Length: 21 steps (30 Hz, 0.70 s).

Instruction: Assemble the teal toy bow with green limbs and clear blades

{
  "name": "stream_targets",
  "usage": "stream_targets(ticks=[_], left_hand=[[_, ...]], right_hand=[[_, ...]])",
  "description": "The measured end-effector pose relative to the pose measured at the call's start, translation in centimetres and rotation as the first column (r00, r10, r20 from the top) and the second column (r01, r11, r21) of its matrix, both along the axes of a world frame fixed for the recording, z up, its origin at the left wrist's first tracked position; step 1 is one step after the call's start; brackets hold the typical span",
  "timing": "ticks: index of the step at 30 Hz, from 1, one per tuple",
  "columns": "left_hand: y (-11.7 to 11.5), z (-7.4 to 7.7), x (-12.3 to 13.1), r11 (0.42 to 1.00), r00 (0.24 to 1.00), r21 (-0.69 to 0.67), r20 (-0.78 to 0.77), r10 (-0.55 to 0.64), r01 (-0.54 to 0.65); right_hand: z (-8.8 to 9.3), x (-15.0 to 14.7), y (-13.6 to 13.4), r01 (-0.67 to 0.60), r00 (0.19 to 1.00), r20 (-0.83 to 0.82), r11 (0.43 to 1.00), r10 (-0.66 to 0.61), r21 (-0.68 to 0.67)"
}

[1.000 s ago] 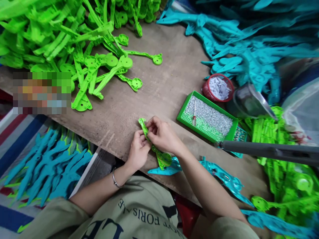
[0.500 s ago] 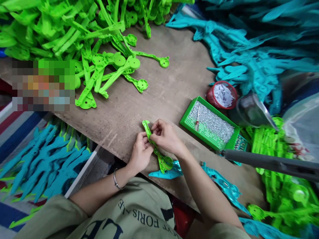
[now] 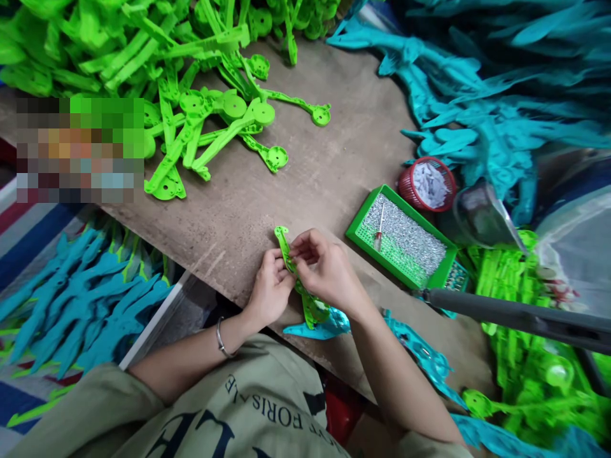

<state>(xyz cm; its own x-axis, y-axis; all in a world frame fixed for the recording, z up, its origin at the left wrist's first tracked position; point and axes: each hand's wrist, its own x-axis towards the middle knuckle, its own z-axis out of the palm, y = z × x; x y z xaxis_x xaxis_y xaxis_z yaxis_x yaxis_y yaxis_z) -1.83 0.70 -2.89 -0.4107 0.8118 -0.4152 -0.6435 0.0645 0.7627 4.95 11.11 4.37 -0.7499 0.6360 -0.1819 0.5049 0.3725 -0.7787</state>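
Observation:
A long bright-green plastic part (image 3: pixel 280 236) with a rounded wide end is held near the table's front edge. My left hand (image 3: pixel 271 289) is closed on its middle, thumb and fingers pinching it. Over the same stretch of the part, my right hand (image 3: pixel 331 270) has its thumb and fingers curled together at the surface; whatever is between the fingertips is too small or hidden to make out. The part's wide end lies below my right hand, partly covered. Beneath that end rests a teal plastic piece (image 3: pixel 329 327), partly hidden by my right wrist.
A green tray (image 3: pixel 354 230) of small metal pieces holds a screwdriver (image 3: pixel 379 238). Behind it stands a red basket (image 3: pixel 405 189) of white bits. Green parts (image 3: pixel 191 121) pile up at the back left, teal ones (image 3: pixel 458 95) at the right. A dark bar (image 3: pixel 501 308) juts in from the right.
The right fingers have shifted slightly on the green part and opened a small gap between thumb and index finger. The left hand keeps its hold. The view has moved a little.

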Motion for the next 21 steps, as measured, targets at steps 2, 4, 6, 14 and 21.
stream_targets(ticks=[2, 4, 6, 14, 21], left_hand=[[0.0, -0.1, 0.1, 1.0, 1.0, 0.003, 0.001, 0.003, -0.003], [0.0, -0.2, 0.1, 1.0, 1.0, 0.006, 0.0, 0.006, -0.006], [0.0, -0.2, 0.1, 1.0, 1.0, 0.003, -0.006, 0.003, -0.003], [0.0, 0.0, 0.1, 1.0, 1.0, -0.004, -0.009, 0.003, -0.003], [0.0, 0.0, 0.1, 1.0, 0.999, -0.017, -0.035, -0.017, 0.017]], right_hand=[[-0.1, 0.2, 0.0, 0.014, 1.0, -0.001, 1.0, -0.014, 0.007], [-0.3, 0.2, -0.1, 0.025, 1.0, 0.001, 1.0, -0.025, 0.015], [-0.4, 0.2, -0.1, 0.028, 1.0, 0.0, 0.999, -0.028, 0.031], [-1.2, 0.1, -0.2, 0.028, 0.999, -0.019, 0.996, -0.026, 0.087], [-1.7, 0.6, -0.3, -0.012, 1.0, -0.026, 0.982, 0.018, 0.19]])
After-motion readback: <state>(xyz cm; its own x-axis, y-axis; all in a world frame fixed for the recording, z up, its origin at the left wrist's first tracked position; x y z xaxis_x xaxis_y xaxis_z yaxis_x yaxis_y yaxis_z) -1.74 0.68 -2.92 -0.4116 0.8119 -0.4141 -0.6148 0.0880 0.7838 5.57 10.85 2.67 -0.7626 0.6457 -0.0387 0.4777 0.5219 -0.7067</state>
